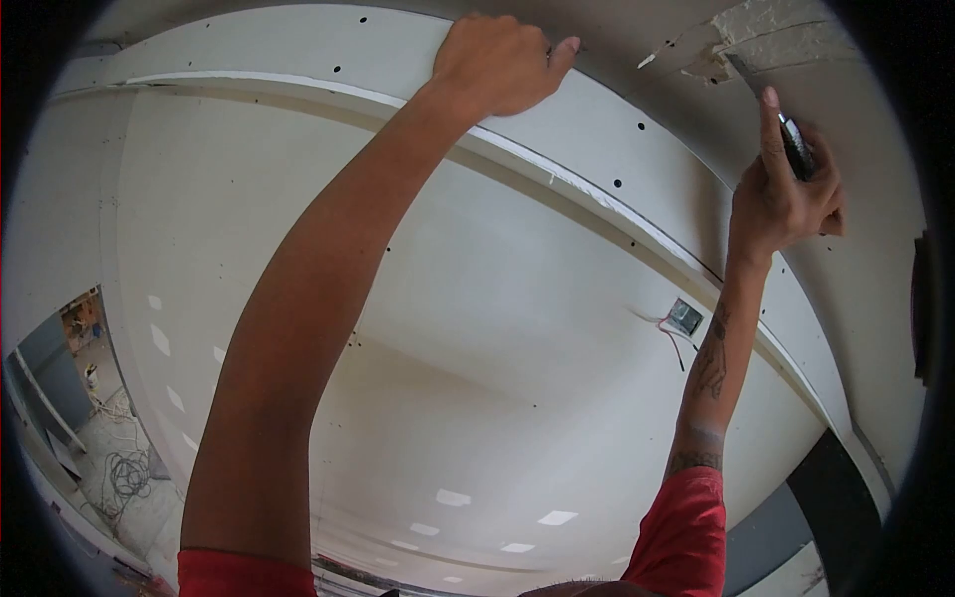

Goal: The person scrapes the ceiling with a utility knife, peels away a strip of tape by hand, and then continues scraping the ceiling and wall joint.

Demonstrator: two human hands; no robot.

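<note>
My left hand (494, 68) is raised against a white drywall strip (398, 45) at the top of the view. Its fingers are curled and mostly hidden, with the thumb sticking out to the right; I cannot make out what they hold, if anything. High on the right, my right hand (791, 194) grips a utility knife (796, 147) with a dark handle, the index finger stretched along it. The knife's narrow blade points up and left, its tip at a torn, rough patch (786, 40) in the grey ceiling surface.
Below the strip runs a rough-edged ledge (557, 177). An open metal electrical box (684, 316) with loose wires sits in the white panel (477, 328). At lower left, a doorway shows coiled cable (127, 476) on the floor. Dark screw holes dot the drywall.
</note>
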